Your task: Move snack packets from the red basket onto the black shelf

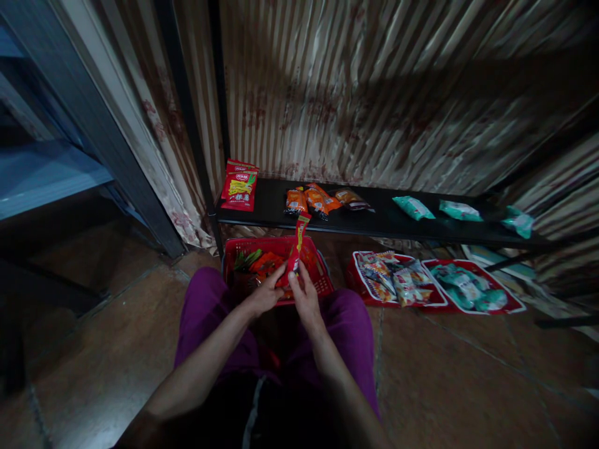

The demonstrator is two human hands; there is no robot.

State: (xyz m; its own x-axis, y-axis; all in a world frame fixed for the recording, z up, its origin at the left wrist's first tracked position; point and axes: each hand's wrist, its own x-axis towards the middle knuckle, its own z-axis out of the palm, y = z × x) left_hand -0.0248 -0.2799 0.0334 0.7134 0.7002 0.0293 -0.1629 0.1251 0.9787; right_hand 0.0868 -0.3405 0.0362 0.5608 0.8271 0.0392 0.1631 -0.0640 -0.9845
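Item, in hand: one red snack packet point(298, 246), glossy film with a yellow panel, seen nearly edge-on as a narrow strip. Location: before the near edge of the black shelf point(271, 196), toward its left part; long axis runs away from the wearer, upper end toward that edge, contact not determinable.

Left hand point(267, 292): fingers closed on the packet's lower end. Right hand point(305, 293): thumb and fingers narrowed on the same end. Both about equally near the shelf.

On the shelf, left end: overlapping flat red pouches point(239, 190), upright. Centre: crinkled orange packets point(321, 201). Right: pillow-shaped mint-green packets point(412, 207).

Below the shelf, left: red perforated plastic basket point(324, 285). Below, right: white-rimmed baskets point(440, 304) of shiny packets.

Behind the shelf: pleated striped curtain point(299, 125).
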